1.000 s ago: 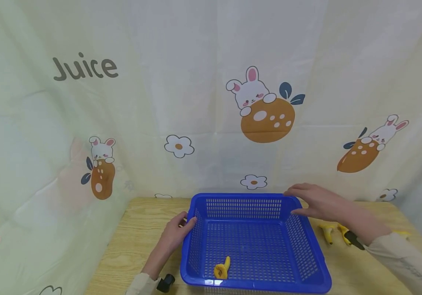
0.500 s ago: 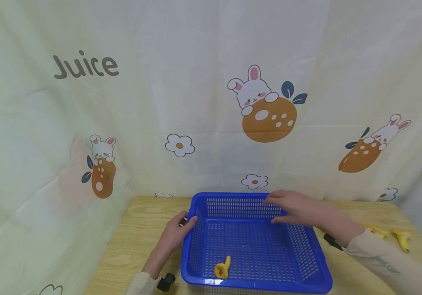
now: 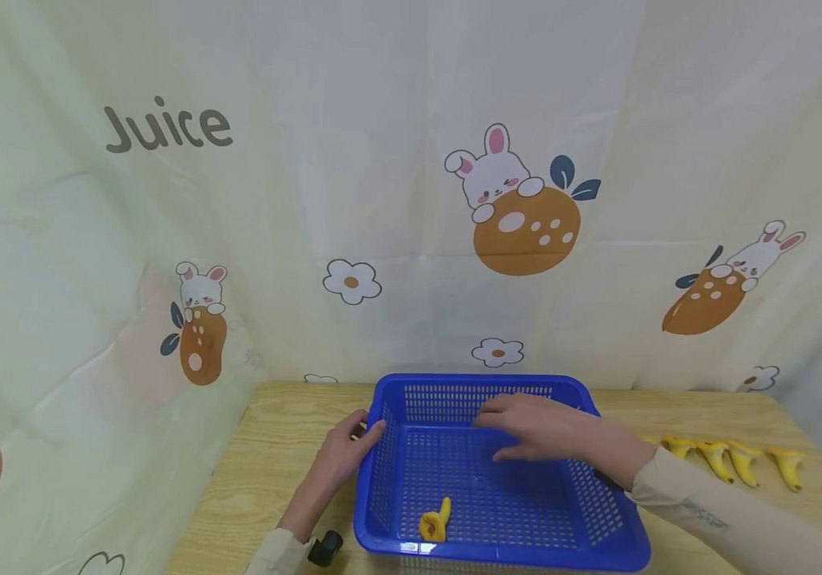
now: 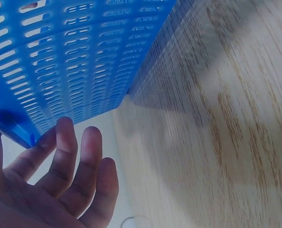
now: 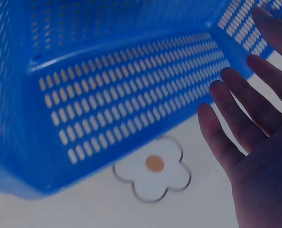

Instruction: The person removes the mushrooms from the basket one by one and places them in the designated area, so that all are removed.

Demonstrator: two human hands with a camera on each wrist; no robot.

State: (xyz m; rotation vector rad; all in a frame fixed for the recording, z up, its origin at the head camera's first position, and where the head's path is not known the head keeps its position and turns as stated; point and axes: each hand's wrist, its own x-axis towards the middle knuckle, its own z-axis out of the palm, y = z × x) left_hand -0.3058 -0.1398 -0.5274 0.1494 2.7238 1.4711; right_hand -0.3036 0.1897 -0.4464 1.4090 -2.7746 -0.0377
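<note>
A blue plastic basket [image 3: 497,557] with slotted walls stands on the wooden table. My left hand [image 3: 342,457] holds its left rim, thumb over the edge and fingers along the outside wall; those fingers [image 4: 91,142] show in the left wrist view. Inside, near the front left, lies a small yellow piece [image 3: 434,523] with a round brownish end, like a banana peel. Over the right half of the basket hovers my right hand [image 3: 536,426], fingers extended and nothing in them. The right wrist view has this hand [image 5: 264,156] beside the slotted wall.
Several yellow banana peels [image 3: 744,463] lie in a row on the table [image 3: 712,411] right of the basket, partly behind the right forearm. A printed curtain [image 3: 396,160] hangs directly behind the table. A black wrist device [image 3: 325,549] sits by the left sleeve.
My right hand has moved left and lower, from above the basket's right back corner to over its inside, uncovering more of the peels. The left hand keeps its place on the rim.
</note>
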